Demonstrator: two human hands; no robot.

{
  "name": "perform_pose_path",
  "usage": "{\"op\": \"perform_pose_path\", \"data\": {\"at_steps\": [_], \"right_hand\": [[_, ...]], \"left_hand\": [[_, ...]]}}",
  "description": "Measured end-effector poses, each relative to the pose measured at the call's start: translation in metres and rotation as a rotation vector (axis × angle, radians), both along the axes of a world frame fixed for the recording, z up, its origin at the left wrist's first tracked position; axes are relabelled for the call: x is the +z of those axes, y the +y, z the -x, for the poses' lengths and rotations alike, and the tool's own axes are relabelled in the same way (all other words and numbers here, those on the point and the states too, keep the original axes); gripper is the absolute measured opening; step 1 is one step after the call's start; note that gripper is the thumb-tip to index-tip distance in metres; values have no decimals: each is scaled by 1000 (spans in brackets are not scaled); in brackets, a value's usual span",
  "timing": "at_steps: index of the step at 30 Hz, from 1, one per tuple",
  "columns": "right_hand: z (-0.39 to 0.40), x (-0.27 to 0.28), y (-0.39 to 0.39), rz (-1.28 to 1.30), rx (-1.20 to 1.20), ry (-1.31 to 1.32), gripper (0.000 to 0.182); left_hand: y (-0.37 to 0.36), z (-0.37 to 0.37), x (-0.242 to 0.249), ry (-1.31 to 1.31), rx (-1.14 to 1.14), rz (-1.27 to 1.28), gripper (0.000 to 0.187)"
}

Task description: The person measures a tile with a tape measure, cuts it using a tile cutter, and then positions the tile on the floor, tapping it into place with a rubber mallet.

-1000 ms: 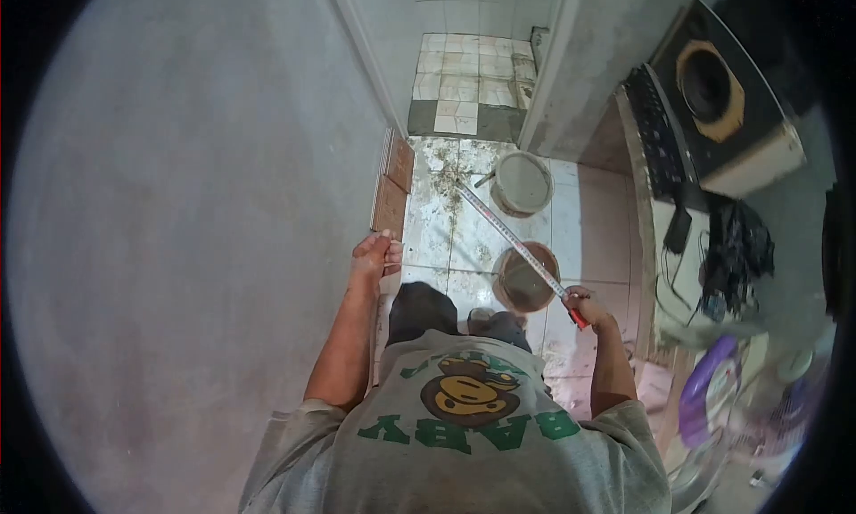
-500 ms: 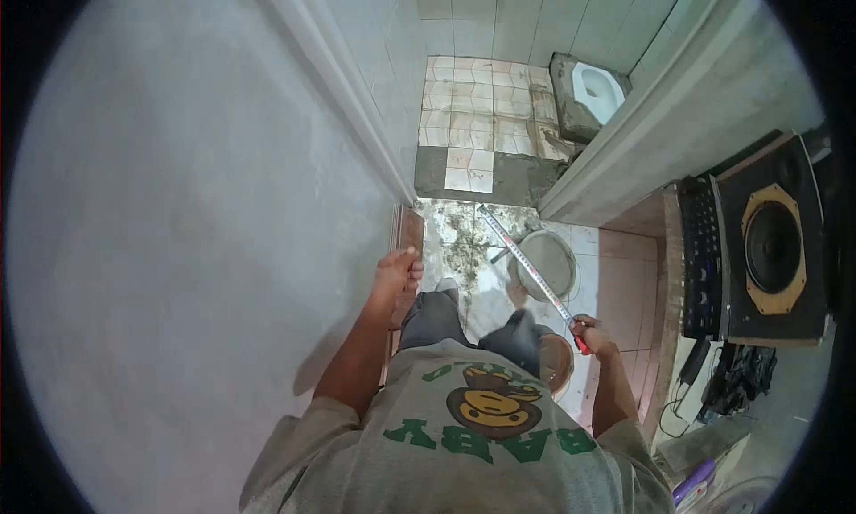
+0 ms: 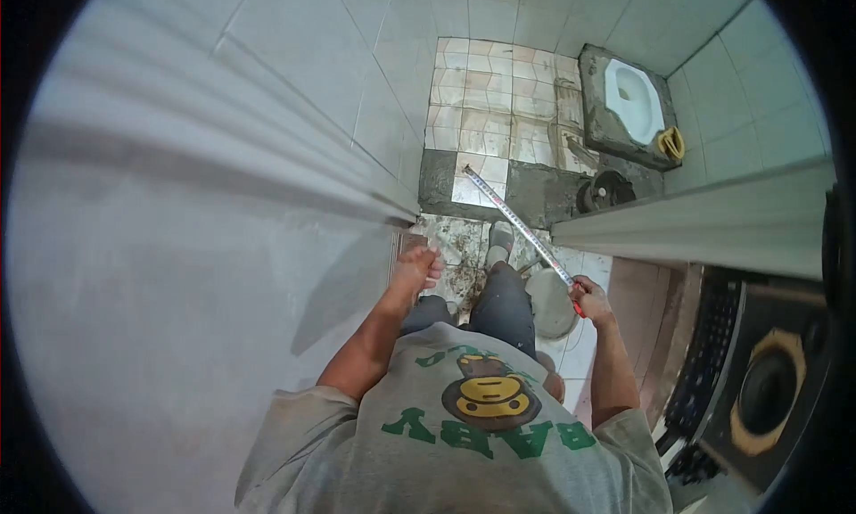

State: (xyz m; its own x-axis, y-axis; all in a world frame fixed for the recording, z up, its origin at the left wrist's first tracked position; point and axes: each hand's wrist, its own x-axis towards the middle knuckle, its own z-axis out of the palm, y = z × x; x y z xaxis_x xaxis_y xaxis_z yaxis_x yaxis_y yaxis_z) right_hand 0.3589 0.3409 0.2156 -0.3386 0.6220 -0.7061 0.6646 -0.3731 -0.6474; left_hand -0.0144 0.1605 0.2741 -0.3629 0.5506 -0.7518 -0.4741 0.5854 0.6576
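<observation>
My right hand (image 3: 588, 300) is closed round the red case of a tape measure (image 3: 526, 233). Its white blade is pulled out and slants up and left, the tip over a pale tile in the grey mortar strip. My left hand (image 3: 419, 271) hangs near the left wall with its fingers curled. Whether anything lies inside them is hidden. Below the blade, a round grey basin (image 3: 552, 307) stands on the floor, partly behind my right forearm.
A squat toilet (image 3: 634, 101) is set in a raised cement block at the back right, a yellow ring-shaped object (image 3: 670, 143) beside it. Walls and a door frame narrow the passage. A dark round bucket-like object (image 3: 606, 191) stands past the frame. A speaker (image 3: 771, 380) is at right.
I have stepped forward toward the doorway, one foot now ahead. The tape's tip has passed from the dirty tiles to over the mortar strip. Both hands keep their hold.
</observation>
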Motion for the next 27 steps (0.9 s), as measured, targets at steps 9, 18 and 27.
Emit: {"op": "perform_pose_path", "data": {"at_steps": [9, 18, 27], "right_hand": [[87, -175, 181, -362, 503, -254, 32], [175, -367, 238, -358, 777, -234, 26], [234, -547, 249, -278, 869, -129, 38]], "left_hand": [[170, 24, -111, 0, -14, -2, 30], [281, 16, -286, -194, -180, -48, 36], [315, 49, -448, 28, -285, -272, 30]]}}
